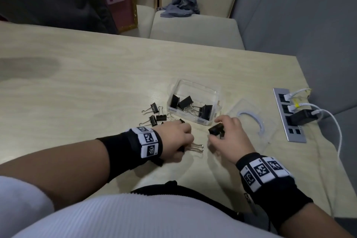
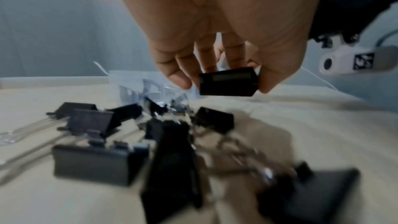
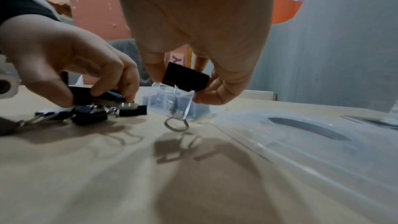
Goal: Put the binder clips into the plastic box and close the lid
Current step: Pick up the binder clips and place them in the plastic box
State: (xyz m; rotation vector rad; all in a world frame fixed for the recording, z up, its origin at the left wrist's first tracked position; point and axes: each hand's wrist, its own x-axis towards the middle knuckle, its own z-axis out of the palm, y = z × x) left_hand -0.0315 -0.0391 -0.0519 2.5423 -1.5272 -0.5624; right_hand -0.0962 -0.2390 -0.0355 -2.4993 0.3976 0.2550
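A clear plastic box (image 1: 211,88) stands open on the wooden table, with three black binder clips (image 1: 185,102) inside. Its clear lid (image 1: 249,121) lies flat to the right of it. Several loose clips (image 1: 155,115) lie left of the box. My left hand (image 1: 183,138), low over the table just in front of that pile, pinches a black clip (image 2: 228,82) whose silver handles (image 1: 197,148) point right. My right hand (image 1: 217,131) holds another black clip (image 3: 186,79) just in front of the box, handles hanging down close to the table.
A metal power strip (image 1: 289,116) with white cables and a black charger is set into the table near its right edge. A grey cloth (image 1: 179,4) lies on the seat beyond the table. Bare tabletop stretches to the left.
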